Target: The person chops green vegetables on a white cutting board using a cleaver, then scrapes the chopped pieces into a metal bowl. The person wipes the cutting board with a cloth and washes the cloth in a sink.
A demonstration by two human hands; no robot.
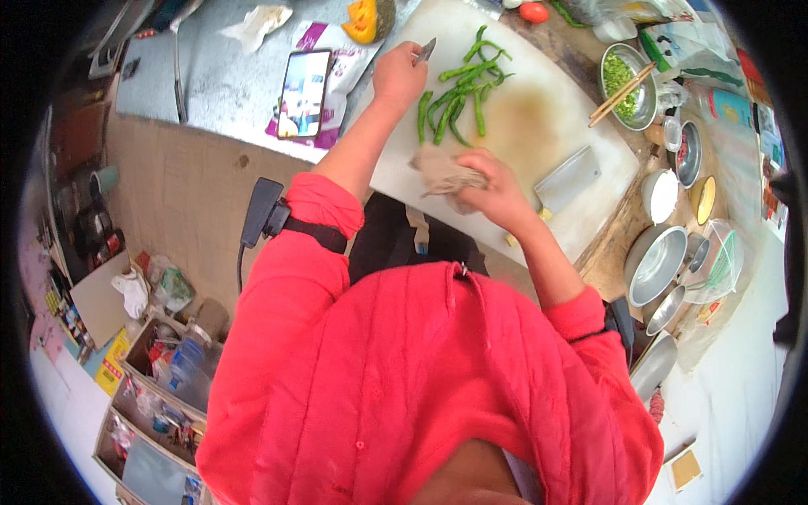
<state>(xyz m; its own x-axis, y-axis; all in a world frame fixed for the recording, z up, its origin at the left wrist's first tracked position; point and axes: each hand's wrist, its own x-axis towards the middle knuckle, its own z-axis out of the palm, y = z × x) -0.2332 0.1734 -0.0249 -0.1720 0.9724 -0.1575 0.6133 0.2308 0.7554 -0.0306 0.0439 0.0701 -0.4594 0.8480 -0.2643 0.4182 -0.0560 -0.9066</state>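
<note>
My left hand [399,74] is closed around a small knife, with its short blade [427,49] poking out past the fingers above the white cutting board [394,161]. In my right hand [499,192] is a bunched, beige-brown cloth [447,172], slightly blurred, at the board's near edge. Between and beyond the hands lies a loose pile of long green peppers [464,88]. To the right of the cloth a cleaver [568,180] rests flat on the board, next to a brownish wet stain [527,117]. Small yellowish pieces [544,213] sit by the cleaver and near my right wrist.
Left of the board are a phone [305,95] on a white-and-purple bag [353,66] and a cut pumpkin [366,20]. At right stand a metal bowl of chopped greens [615,76] with chopsticks [622,95] across it, a white bowl [660,196] and a steel basin [656,265].
</note>
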